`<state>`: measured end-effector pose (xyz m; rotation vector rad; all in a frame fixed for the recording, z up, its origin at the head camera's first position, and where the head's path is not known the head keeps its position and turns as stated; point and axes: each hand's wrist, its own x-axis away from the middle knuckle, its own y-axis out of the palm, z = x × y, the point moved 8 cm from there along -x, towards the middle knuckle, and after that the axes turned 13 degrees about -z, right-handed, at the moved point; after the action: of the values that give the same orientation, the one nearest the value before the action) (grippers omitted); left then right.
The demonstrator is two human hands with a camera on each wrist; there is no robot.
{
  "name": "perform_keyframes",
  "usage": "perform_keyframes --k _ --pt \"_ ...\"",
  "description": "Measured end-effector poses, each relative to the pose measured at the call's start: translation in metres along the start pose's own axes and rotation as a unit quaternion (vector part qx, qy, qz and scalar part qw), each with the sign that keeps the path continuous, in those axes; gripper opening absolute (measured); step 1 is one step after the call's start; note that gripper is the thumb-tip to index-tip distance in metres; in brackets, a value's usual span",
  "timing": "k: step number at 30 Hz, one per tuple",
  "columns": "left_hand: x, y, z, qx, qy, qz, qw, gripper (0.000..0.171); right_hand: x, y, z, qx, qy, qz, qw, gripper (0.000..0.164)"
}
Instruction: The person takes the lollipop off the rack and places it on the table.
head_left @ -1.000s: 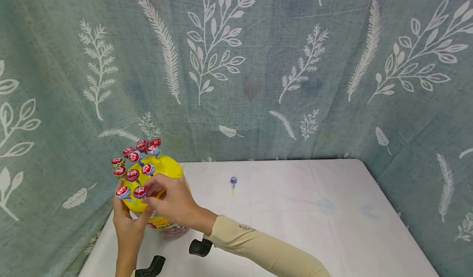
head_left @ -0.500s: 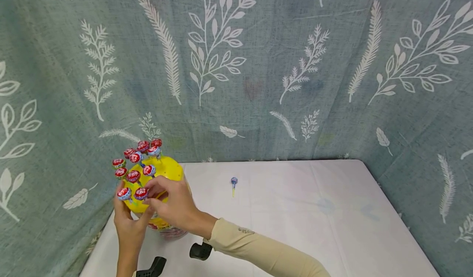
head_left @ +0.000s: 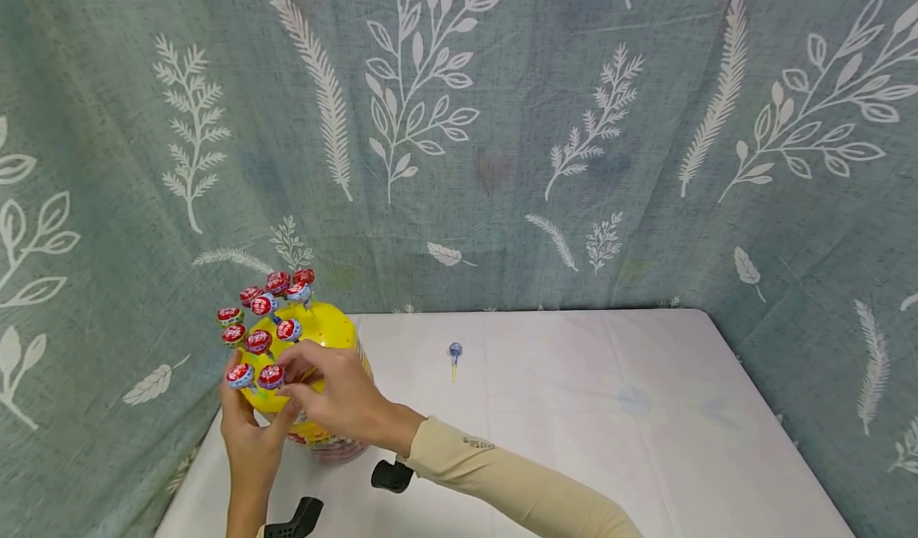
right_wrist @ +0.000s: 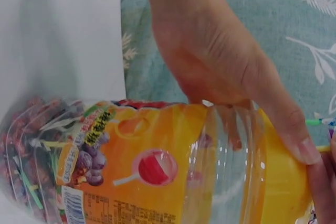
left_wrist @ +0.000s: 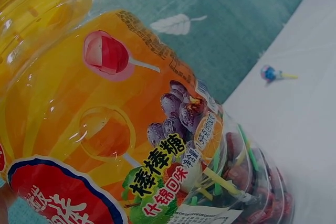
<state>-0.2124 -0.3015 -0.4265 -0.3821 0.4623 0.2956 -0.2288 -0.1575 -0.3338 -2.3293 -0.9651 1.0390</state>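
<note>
— Grey-green cloth (head_left: 495,123) printed with white leaf sprays hangs behind the white-covered surface (head_left: 574,434). Starting at the left, what is the condition of your left grip (head_left: 251,422)?

— Engaged. I hold the jar (right_wrist: 220,187) at its upper end, thumb against the side of the yellow lid (head_left: 326,324), fingers bent round the clear neck. The jar is at the left part of the surface. It carries an orange label (left_wrist: 68,77); red-wrapped candies (left_wrist: 252,184) show through its lower wall.

— What is mounted on the lid?

— Wrapped lollipops (head_left: 258,342), heads outward, crowded toward its left half.

— Right grip (head_left: 344,386)?

— Narrow. I pinch the front-right lollipop (head_left: 271,376) between thumb and forefinger, beside its head. I cannot tell the exact contact point on the stick.

— And farther right?

— One blue-wrapped lollipop (head_left: 455,351) with a yellow stick lies on the surface, well apart from the jar. Beyond it, my beige sleeve (head_left: 516,478) crosses the near area.
</note>
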Motion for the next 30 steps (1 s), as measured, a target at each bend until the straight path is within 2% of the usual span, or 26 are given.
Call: perform_keyframes --k 11,14,21,25,30 --pt "0.000 -0.001 -0.002 -0.003 -0.009 0.000 1.0000 0.090 -0.001 0.001 -0.005 0.045 -0.026 0.033 0.998 0.027" --pt "0.000 -0.001 -0.003 -0.002 -0.015 0.002 0.9999 0.090 0.000 -0.001 -0.008 0.040 -0.030 0.042 0.998 0.028" --pt "-0.001 0.002 -0.003 -0.021 -0.019 0.001 0.9996 0.092 -0.007 -0.025 -0.040 0.026 -0.086 0.068 0.994 0.031" --pt "0.000 0.003 0.008 -0.015 -0.014 0.000 0.9998 0.092 -0.009 -0.037 -0.050 0.003 -0.073 0.064 0.995 0.029" --pt "0.002 0.001 0.028 -0.006 -0.006 0.002 1.0000 0.090 -0.006 -0.039 -0.046 -0.043 -0.054 0.055 0.996 0.032"
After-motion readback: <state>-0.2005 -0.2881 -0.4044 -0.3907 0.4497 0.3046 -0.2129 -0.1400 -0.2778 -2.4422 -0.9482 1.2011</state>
